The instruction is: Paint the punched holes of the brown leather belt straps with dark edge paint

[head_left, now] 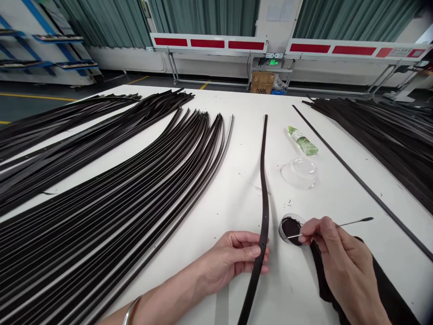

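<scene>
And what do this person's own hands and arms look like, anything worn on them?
Both the left hand and right hand are ungloved, with no rings visible. A shiny, silver-coloured bracelet circles the left arm. No sleeve shows on either arm.

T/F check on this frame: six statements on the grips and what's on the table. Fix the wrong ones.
1. The left grip holds a dark strap. True.
2. The right grip is empty. False: it holds a thin stick.
3. A round dish with dark material sits to the right of the strap. True.
4. The green bottle stands upright. False: it lies on its side.
5. A clear plastic piece lies between the bottle and the dish. True.
6. The long strips spread on the left are white. False: they are dark.
</scene>
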A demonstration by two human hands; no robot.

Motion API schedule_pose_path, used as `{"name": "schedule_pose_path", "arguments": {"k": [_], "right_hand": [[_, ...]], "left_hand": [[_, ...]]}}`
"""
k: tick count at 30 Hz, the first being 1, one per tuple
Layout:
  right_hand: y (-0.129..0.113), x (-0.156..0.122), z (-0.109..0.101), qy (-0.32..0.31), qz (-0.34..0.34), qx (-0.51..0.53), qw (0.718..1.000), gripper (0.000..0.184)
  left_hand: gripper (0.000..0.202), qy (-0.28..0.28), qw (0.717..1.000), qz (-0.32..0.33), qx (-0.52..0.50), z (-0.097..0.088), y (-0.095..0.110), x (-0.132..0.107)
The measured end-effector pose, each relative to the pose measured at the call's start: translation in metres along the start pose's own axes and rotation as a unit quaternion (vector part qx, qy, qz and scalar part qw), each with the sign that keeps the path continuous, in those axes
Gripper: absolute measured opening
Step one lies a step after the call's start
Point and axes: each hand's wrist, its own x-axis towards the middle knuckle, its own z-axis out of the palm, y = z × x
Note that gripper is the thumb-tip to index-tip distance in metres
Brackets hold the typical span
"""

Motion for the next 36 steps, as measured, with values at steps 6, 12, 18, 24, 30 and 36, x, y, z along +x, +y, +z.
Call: {"name": "schedule_pose_path", "arguments": {"k": [6,12,18,24,30,36], "right_hand": [[-0.013,-0.010,0.015,-0.058,-0.215,-0.038,0.974,0.026],[-0.006,-0.011,0.023,-0.099,-0.312,-0.009,0.945,0.027],[-0.008,-0.011,0.024,-0.108,-0.324,-0.023,0.940,0.027],[-0.007,-0.011,0.026,-0.126,-0.319,-0.027,0.939,0.026],[-0.007,-0.011,0.027,-0.118,-0.328,-0.036,0.937,0.026],[-0.009,-0.012,0.029,-0.119,-0.349,-0.021,0.929,0.030]], "left_hand": [[0.024,-0.017,1.000,0.003,-0.012,0.000,-0.002,0.001],[0.024,-0.006,1.000,0.010,-0.018,0.001,-0.003,0.001],[0.025,-0.008,1.000,0.011,-0.019,0.001,-0.003,0.001],[0.022,-0.015,1.000,0.014,-0.014,0.002,-0.002,0.001],[0.023,-0.016,1.000,0.016,-0.016,0.000,-0.003,0.002],[0.023,-0.021,1.000,0.015,-0.003,0.000,-0.003,0.001]]}}
